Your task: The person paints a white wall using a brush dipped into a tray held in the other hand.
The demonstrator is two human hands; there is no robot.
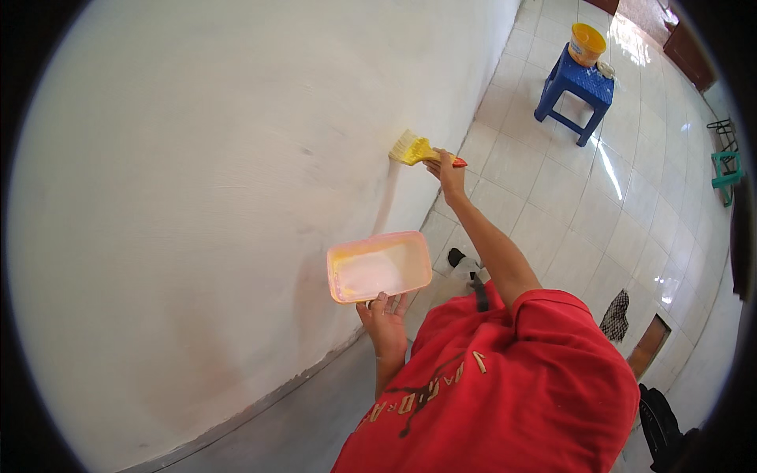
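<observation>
My right hand [447, 171] grips a wide flat paintbrush [419, 150] by its red-tipped handle; yellow covers the ferrule. Its pale bristles point at the white wall [236, 148], and whether they touch it I cannot tell. Lower down, my left hand [385, 328] supports a rectangular plastic tub [379, 267] from below, partly hidden under the rim. White paint lies in the tub, with yellowish smears along the inner sides. Faint darker patches and shadows show on the wall beside both hands.
A blue plastic stool [582, 80] on the tiled floor [538, 171] carries a yellow bucket [587, 44]. Far right stands a green stool [726, 169]. A dark patterned cloth [615, 316] and a black bag-like item [659, 417] lie behind me. The wall meets the floor close by.
</observation>
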